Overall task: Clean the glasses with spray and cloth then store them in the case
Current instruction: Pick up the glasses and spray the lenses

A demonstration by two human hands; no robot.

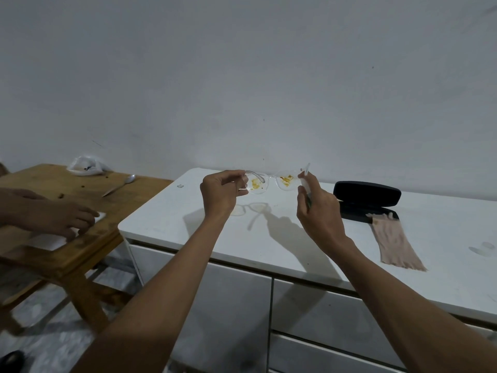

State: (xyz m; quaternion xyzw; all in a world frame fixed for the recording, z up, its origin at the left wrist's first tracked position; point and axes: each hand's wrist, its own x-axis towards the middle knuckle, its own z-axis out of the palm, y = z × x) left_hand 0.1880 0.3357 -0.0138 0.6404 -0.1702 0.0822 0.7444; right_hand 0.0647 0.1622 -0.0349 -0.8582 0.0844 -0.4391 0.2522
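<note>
Clear-framed glasses (271, 183) with yellow and orange smears on both lenses hang above the white cabinet top (172, 219). My left hand (222, 192) pinches their left side near the hinge. My right hand (316, 208) is closed around a small whitish spray bottle (304, 184), mostly hidden by my fingers, with its top close to the right lens. One temple sticks up just above that hand. A black glasses case (367, 193) lies open at the right. A beige cloth (395, 240) stretches from the case toward the front edge.
A small clear cap-like object (485, 247) lies at the far right of the cabinet top. To the left stands a wooden table (88, 246) with another person's hand (57, 218), a spoon (119, 185) and a plastic bag (86, 166). Drawers are below.
</note>
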